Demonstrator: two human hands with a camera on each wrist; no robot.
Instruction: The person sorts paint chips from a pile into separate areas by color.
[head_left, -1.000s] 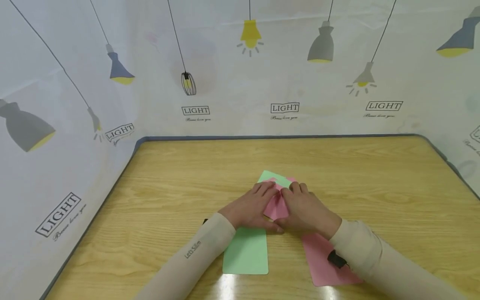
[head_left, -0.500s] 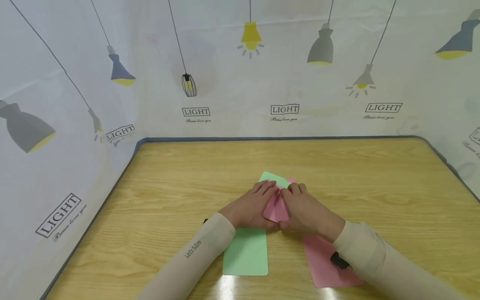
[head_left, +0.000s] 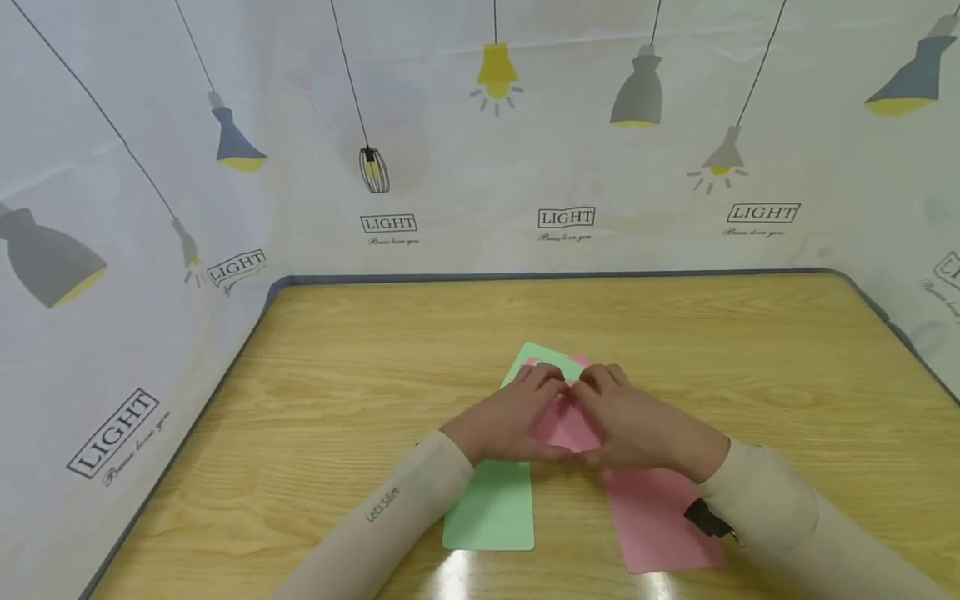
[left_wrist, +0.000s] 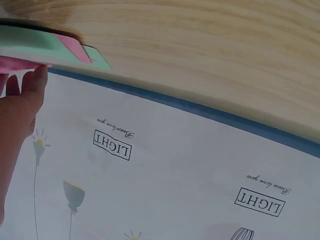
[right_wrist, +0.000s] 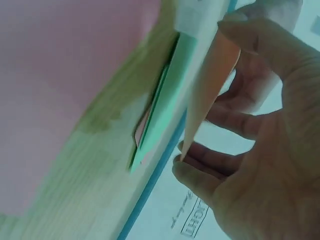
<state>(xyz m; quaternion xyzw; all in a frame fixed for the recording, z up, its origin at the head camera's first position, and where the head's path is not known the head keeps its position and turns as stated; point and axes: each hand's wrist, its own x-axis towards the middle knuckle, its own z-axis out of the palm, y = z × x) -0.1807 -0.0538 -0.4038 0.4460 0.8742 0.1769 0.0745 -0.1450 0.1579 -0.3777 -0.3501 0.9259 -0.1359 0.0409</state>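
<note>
A pink paper strip [head_left: 652, 517] crosses a green paper strip [head_left: 491, 512] on the wooden table [head_left: 360, 367]. Both hands meet over the crossing, where a folded pink flap [head_left: 566, 421] shows between them. My left hand [head_left: 517, 417] grips the flap's left side, fingertips at its far edge and thumb at the near edge. My right hand [head_left: 637, 425] holds the right side the same way. In the right wrist view the pink flap [right_wrist: 210, 85] stands raised off the green strip [right_wrist: 170, 85], between thumb and fingers [right_wrist: 240, 125]. The left wrist view shows left fingers [left_wrist: 25, 95] under the pink edge [left_wrist: 75, 47].
A white curtain printed with lamps and "LIGHT" labels [head_left: 566, 218] walls the table on the left, back and right. A grey-blue rim [head_left: 525, 274] edges the tabletop. A small black band [head_left: 705, 521] sits on the right sleeve.
The right hand has slid a little to the right and the hands have spread slightly, so more of the pink flap shows between them. The strips lie where they were.
</note>
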